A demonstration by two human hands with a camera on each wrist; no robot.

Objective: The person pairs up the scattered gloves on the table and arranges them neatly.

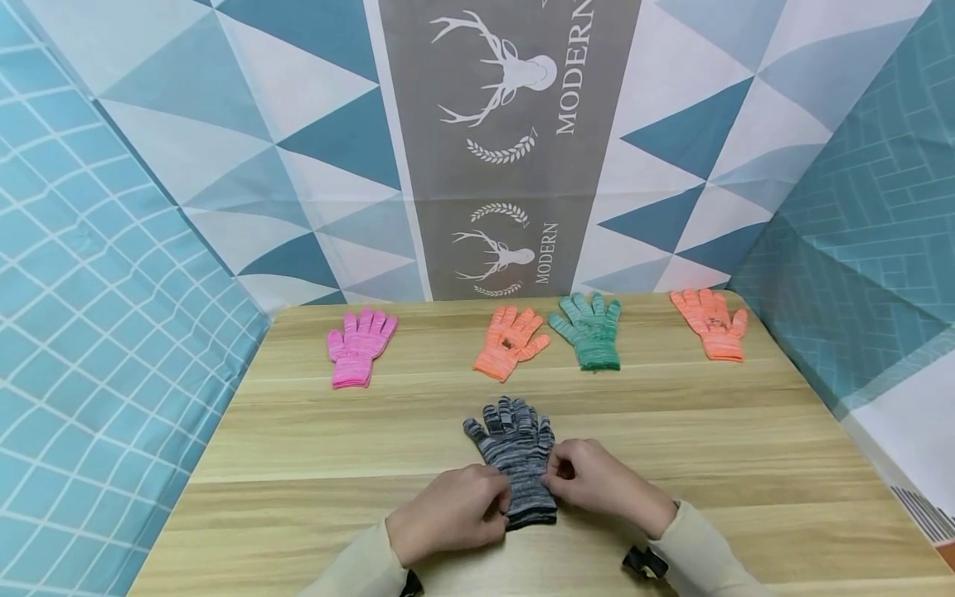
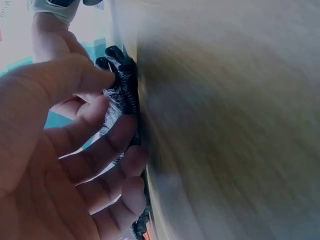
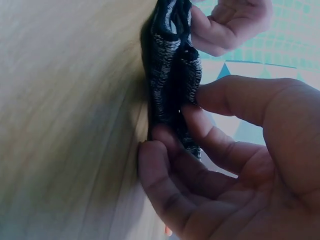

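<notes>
A grey-and-black striped knit glove [image 1: 515, 460] lies on the wooden table in front of me, fingers pointing away and dark cuff nearest. At the left edge of its cuff, my left hand [image 1: 457, 510] pinches the knit with thumb and forefinger; in the left wrist view the other fingers [image 2: 125, 135] curve loosely alongside the glove. On the opposite side my right hand [image 1: 593, 481] grips the glove's edge. Close up in the right wrist view, a raised fold of the glove [image 3: 192, 75] sits between right thumb and forefinger, with the remaining fingers against the tabletop.
Along the table's far edge lie a pink glove [image 1: 361, 348], an orange glove [image 1: 507, 342], a green glove [image 1: 593, 332] and another orange glove [image 1: 712, 323] at the right. Patterned cloth walls [image 1: 507, 166] stand behind and on both sides of the table [image 1: 336, 448].
</notes>
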